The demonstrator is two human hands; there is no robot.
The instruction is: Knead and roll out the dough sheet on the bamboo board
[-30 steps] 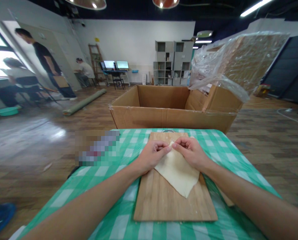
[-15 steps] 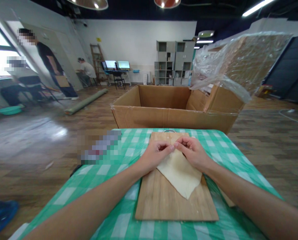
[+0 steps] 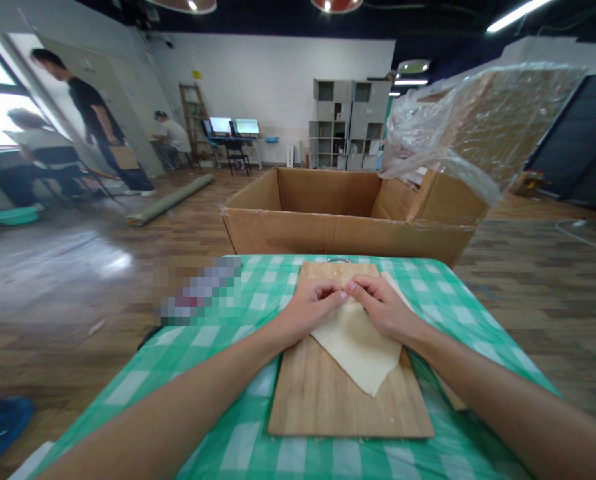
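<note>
A pale, thin sheet of dough [image 3: 361, 350] lies folded on a wooden cutting board [image 3: 323, 400], its point toward me. My left hand [image 3: 308, 310] and my right hand [image 3: 381, 303] meet at the sheet's far corner. Both have their fingers curled and pinch the dough's edge between thumb and fingertips. The board rests on a table covered with a green and white checked cloth [image 3: 218, 360].
A large open cardboard box [image 3: 348, 213] stands just beyond the table's far edge, with a plastic-wrapped flap [image 3: 483, 127] raised at its right. Wooden floor surrounds the table. Far left, one person stands and another sits; a third sits at a desk with monitors [image 3: 233, 127].
My hands have stayed pinched at the far corner of the dough, pressing it slightly lower toward the board. The standing person at the far left has shifted a little.
</note>
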